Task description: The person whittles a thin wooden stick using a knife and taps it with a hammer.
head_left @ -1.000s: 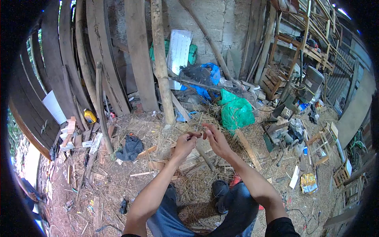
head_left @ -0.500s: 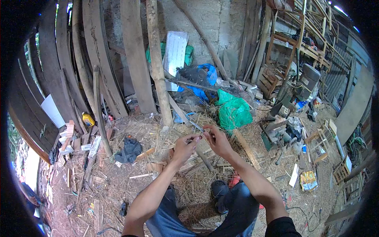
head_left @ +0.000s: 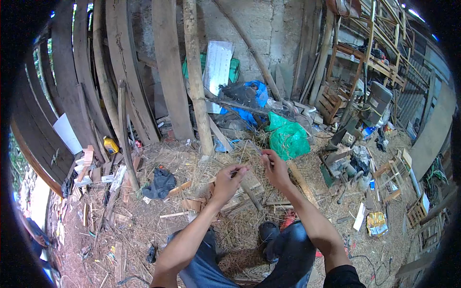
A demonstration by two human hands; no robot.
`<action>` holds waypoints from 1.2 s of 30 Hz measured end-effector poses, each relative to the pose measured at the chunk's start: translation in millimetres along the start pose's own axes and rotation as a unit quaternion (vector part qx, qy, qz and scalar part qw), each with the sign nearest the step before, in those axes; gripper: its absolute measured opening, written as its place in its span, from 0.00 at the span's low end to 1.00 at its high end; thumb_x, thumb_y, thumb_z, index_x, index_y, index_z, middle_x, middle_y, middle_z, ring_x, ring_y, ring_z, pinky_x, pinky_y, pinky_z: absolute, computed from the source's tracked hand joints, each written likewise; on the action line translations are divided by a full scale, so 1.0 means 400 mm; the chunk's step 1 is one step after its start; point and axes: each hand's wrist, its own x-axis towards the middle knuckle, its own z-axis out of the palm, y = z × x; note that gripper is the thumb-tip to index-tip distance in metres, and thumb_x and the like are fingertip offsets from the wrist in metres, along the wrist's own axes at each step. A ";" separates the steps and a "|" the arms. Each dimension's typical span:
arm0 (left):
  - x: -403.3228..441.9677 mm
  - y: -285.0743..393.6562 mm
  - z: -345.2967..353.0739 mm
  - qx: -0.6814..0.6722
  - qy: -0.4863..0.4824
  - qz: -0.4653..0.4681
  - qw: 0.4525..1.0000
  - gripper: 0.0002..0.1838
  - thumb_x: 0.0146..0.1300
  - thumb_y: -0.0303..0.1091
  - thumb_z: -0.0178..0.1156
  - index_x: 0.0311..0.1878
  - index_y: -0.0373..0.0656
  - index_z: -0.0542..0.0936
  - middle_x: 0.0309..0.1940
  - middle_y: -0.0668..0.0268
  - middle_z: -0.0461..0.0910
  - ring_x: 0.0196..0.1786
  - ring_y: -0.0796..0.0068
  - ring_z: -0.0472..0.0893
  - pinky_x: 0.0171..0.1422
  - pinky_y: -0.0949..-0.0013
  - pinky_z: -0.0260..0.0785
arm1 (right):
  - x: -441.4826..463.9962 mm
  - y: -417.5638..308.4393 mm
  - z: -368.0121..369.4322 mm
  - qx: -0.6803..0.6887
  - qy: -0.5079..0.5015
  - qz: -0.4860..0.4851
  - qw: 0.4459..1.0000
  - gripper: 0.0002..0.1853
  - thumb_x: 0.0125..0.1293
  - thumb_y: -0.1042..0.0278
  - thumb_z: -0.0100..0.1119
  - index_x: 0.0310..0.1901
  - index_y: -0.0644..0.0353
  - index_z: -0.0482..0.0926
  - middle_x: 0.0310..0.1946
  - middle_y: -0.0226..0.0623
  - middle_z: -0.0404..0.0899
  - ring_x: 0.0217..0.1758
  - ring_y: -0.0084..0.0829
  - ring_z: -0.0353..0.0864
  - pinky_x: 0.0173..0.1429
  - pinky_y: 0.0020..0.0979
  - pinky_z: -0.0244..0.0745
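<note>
My right hand (head_left: 274, 169) is closed on a thin grey blade (head_left: 256, 148), likely a knife, whose tip points up and to the left. Its handle is hidden in the fingers. My left hand (head_left: 229, 181) is pinched closed a short way to the left and slightly lower. Whatever it pinches is too small to make out. Both hands are held up above the straw-covered ground (head_left: 192, 168), in front of my knees, with a small gap between them.
Wood offcuts (head_left: 240, 197) lie in the straw below my hands. A green plastic sack (head_left: 289, 139) sits beyond them, near a wooden post (head_left: 198, 86). A black plastic bag (head_left: 161, 183) lies to the left. Wooden shelving (head_left: 357, 57) and a clutter of scrap stand at right.
My hands were together at the blade and have drawn apart. The right hand with the blade has moved to the right; the left hand is slightly right. The view has shifted a little.
</note>
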 end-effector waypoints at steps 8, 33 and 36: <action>0.021 -0.044 -0.011 0.118 0.015 0.005 0.993 0.10 0.64 0.32 0.55 0.44 0.38 0.80 0.36 0.62 0.82 0.37 0.73 0.78 0.47 0.70 0.69 | -0.022 -0.066 0.022 0.139 -0.094 0.056 0.984 0.15 0.70 0.63 0.50 0.54 0.61 0.70 0.30 0.33 0.76 0.31 0.20 0.72 0.36 0.26 0.69; -0.001 -0.009 -0.012 -0.015 -0.054 -0.116 0.992 0.09 0.66 0.33 0.54 0.34 0.37 0.78 0.21 0.73 0.73 0.25 0.85 0.68 0.29 0.76 0.60 | -0.030 -0.080 -0.045 0.423 -0.279 0.257 0.823 0.12 0.69 0.65 0.53 0.50 0.58 0.71 0.27 0.26 0.74 0.18 0.14 0.60 0.19 0.19 0.53; -0.002 -0.011 -0.005 -0.050 -0.073 -0.152 0.984 0.10 0.67 0.36 0.54 0.41 0.39 0.77 0.22 0.76 0.68 0.21 0.90 0.59 0.23 0.83 0.48 | -0.024 -0.082 -0.056 0.437 -0.262 0.300 0.807 0.07 0.69 0.66 0.52 0.45 0.58 0.72 0.25 0.26 0.72 0.17 0.13 0.59 0.19 0.18 0.51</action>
